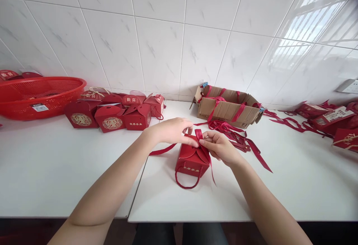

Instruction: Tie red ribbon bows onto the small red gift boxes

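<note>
The table point(56, 170) has bare white room along its near edge on both sides, with a seam between two tops running back on the left. Well in from that edge sits a small red box point(192, 161), its cord handle point(187, 182) lying toward the front. The left hand point(170, 131) and right hand point(219, 146) meet over its lid, each pinched on the ribbon point(200, 136). Just behind lie loose ribbons point(240, 140) and a cardboard box point(226, 109). Finished boxes point(112, 114) and a red basket point(36, 96) stand far left by the wall point(162, 43).
</note>
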The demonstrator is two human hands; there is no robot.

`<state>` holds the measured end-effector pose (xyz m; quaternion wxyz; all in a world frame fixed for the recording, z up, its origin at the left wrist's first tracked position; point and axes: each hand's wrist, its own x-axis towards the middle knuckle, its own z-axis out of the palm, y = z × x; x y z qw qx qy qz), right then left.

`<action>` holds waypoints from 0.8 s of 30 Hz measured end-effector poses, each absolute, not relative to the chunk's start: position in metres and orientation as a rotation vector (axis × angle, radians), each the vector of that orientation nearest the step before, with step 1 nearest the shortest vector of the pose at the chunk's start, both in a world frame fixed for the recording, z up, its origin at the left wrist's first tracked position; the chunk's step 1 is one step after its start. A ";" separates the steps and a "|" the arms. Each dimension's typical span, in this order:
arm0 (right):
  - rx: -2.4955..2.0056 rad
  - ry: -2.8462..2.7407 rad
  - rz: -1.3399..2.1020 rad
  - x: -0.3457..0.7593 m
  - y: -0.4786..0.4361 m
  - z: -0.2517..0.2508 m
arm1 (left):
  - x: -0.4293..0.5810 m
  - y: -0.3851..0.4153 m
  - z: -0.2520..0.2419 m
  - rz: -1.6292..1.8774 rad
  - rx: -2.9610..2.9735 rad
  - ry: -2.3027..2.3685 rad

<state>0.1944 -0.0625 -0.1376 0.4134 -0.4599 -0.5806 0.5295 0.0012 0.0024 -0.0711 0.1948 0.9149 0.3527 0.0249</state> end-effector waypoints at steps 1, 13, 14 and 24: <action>-1.173 -1.463 1.325 0.195 -0.063 -0.137 | -0.001 0.003 -0.070 0.000 2.566 1.003; -1.384 -1.406 1.165 0.181 -0.067 -0.131 | -0.006 -0.010 -0.060 0.017 2.575 0.873; -1.397 -1.416 1.138 0.179 -0.068 -0.130 | -0.005 -0.013 -0.058 0.091 2.574 0.843; -1.276 -1.738 1.094 0.181 -0.077 -0.128 | 0.024 -0.004 -0.086 0.562 2.564 0.656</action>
